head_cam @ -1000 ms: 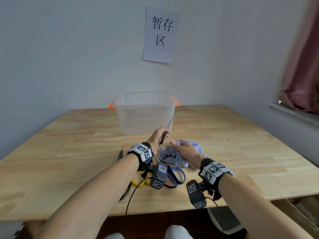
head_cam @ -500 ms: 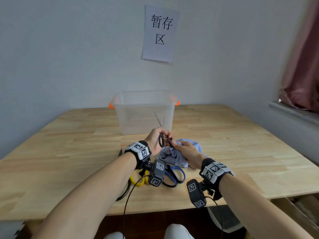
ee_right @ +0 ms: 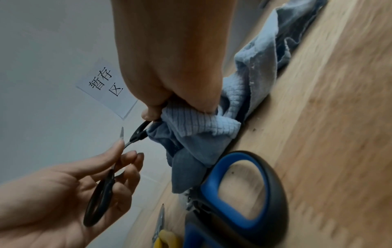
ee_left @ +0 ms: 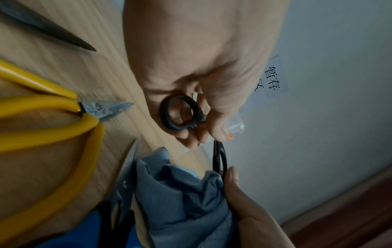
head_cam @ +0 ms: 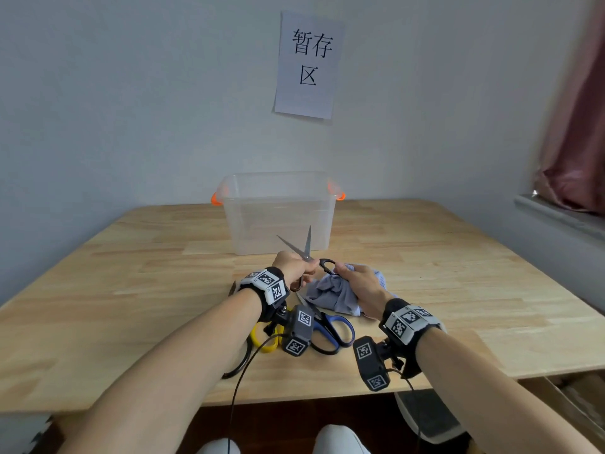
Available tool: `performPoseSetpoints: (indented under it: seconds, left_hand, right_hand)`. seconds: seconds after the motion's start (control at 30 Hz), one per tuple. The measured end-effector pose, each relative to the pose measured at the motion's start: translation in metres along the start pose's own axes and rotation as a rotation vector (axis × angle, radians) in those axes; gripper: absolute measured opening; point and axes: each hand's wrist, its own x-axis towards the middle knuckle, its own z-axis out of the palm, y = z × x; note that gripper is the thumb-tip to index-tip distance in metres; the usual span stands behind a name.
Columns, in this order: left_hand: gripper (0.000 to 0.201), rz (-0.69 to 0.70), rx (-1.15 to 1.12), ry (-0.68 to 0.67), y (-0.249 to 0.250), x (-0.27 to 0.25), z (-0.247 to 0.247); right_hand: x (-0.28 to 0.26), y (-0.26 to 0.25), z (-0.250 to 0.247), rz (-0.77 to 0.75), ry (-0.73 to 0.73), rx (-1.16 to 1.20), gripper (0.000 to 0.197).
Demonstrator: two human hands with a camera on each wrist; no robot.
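Note:
My left hand (head_cam: 294, 268) holds small black-handled scissors (head_cam: 307, 249) above the table, blades spread in a V and pointing up toward the bin. One handle loop (ee_left: 180, 114) lies in my left hand's (ee_left: 197, 80) fingers. My right hand (head_cam: 357, 285) grips a bunched blue-grey cloth (head_cam: 330, 298) and pinches the other handle loop (head_cam: 327, 266) between thumb and finger. In the right wrist view the right hand (ee_right: 167, 67) presses the cloth (ee_right: 203, 132) against that loop (ee_right: 140, 130), while the left hand (ee_right: 63, 184) cradles the lower loop.
A clear plastic bin (head_cam: 278, 211) with orange clips stands behind the hands on the wooden table (head_cam: 458, 273). Blue-handled scissors (head_cam: 334, 329), yellow-handled snips (head_cam: 265, 339) and a black loop (head_cam: 235, 368) lie near the front edge. A paper sign (head_cam: 306, 65) hangs on the wall.
The scissors were closed in my left hand a second ago. My right hand, still holding the cloth, took one handle loop and pulled it right, spreading the blades.

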Motion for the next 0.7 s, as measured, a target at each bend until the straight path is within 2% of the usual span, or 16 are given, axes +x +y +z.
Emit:
performPoseSetpoints:
  seconds: [0.13,0.23,0.3,0.37,0.47,0.53,0.6,0.7]
  left_hand:
    - [0.031,-0.015,0.056,0.113,-0.001,-0.001,0.005]
    - [0.036,0.022,0.097,0.149,-0.001,-0.004,0.007]
    - [0.035,0.047,0.117,0.162,-0.002,-0.005,0.006]
    - [0.036,0.067,0.145,0.172,-0.003,-0.005,0.006]
    - [0.035,0.102,0.180,0.177,-0.001,-0.006,0.008]
    - [0.036,0.134,0.189,0.186,0.001,-0.006,0.010]
    - [0.037,0.162,0.213,0.193,0.004,-0.006,0.013]
    - [0.037,0.203,0.228,0.183,0.006,-0.008,0.017]
  right_hand:
    - [-0.001,-0.004,0.005,-0.014,0.048,-0.057,0.034]
    - [0.000,-0.008,-0.002,0.045,0.092,-0.139,0.060]
    - [0.000,-0.010,-0.011,0.051,0.133,-0.170,0.066]
    - [-0.002,-0.012,-0.020,-0.010,0.229,-0.218,0.055]
    - [-0.002,-0.015,-0.038,-0.081,0.412,-0.451,0.031]
    - [0.000,-0.017,-0.047,-0.032,0.442,-0.620,0.032]
    - [-0.001,-0.017,-0.052,0.083,0.446,-0.802,0.026]
    - [-0.007,-0.016,-0.053,0.225,0.349,-0.902,0.026]
